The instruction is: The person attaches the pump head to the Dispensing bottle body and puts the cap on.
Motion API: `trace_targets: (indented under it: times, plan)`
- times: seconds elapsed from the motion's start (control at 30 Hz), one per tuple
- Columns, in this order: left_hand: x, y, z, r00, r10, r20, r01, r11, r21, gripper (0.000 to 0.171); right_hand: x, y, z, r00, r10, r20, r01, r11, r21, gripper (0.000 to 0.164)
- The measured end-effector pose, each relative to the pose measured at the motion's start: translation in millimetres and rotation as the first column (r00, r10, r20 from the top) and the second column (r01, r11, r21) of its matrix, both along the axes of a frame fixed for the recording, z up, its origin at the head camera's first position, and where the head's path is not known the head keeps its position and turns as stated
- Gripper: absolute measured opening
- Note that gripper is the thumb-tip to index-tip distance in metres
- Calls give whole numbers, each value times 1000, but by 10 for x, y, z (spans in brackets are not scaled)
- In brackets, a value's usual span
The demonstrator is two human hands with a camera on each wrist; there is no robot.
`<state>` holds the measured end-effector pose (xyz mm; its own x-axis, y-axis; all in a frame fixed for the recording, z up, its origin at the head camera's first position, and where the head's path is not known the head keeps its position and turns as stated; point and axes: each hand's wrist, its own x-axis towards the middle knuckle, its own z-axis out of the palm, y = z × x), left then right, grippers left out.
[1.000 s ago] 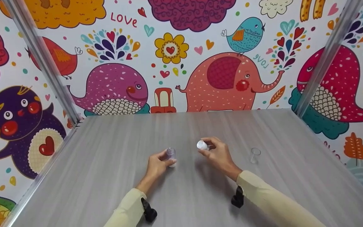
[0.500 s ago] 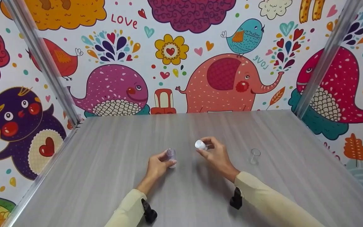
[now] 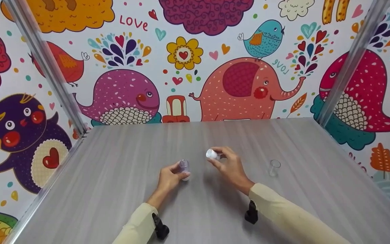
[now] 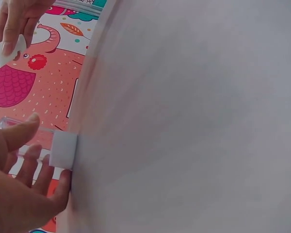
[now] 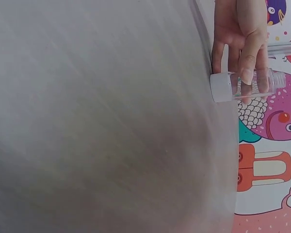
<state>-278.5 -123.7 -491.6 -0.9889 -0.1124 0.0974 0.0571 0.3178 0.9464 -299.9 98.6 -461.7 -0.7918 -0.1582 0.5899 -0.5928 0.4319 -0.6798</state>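
A small clear bottle [image 3: 183, 166] with a white base [image 5: 221, 88] stands upright, its base at or very near the tabletop. My left hand [image 3: 168, 177] grips it round the side, thumb in front. Its threaded neck [image 5: 280, 79] is uncovered. To the right and slightly higher, my right hand [image 3: 230, 163] pinches a white cap [image 3: 212, 154], tilted with one end toward the left. In the left wrist view the same white cap [image 4: 9, 51] hangs from the fingertips, apart from the bottle. Only a sliver of the right hand shows in its own wrist view.
A clear, cup-shaped cover [image 3: 274, 168] stands on the grey wood-grain table [image 3: 130, 145], right of the right hand. Printed cartoon panels [image 3: 181, 81] close off the back and sides, with metal posts [image 3: 46, 64] at the corners.
My right hand has moved a little to the left with the white cap, whose end has turned further toward the left. The left hand and bottle have hardly moved.
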Motion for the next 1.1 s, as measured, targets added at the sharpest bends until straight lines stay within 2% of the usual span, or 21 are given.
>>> trace_targets:
  times: [0.23,0.4,0.8,1.1]
  plan:
    - [3,12,-5,1000,-5,-15,5,1000,12,59,11,-39,7,1000,3,4,-3,1000,23,36]
    - [0,5,2,1000,0,-25,0,1000,9,59,9,-87,25,999,37,-16,-37,999,30,37]
    - [-3,17,13,1000,12,5,-12,1000,19,60,-2,-160,71,995,75,-69,-70,995,72,37]
    - [5,13,10,1000,1,6,-1,1000,13,59,13,-226,70,995,80,-56,-73,990,118,30]
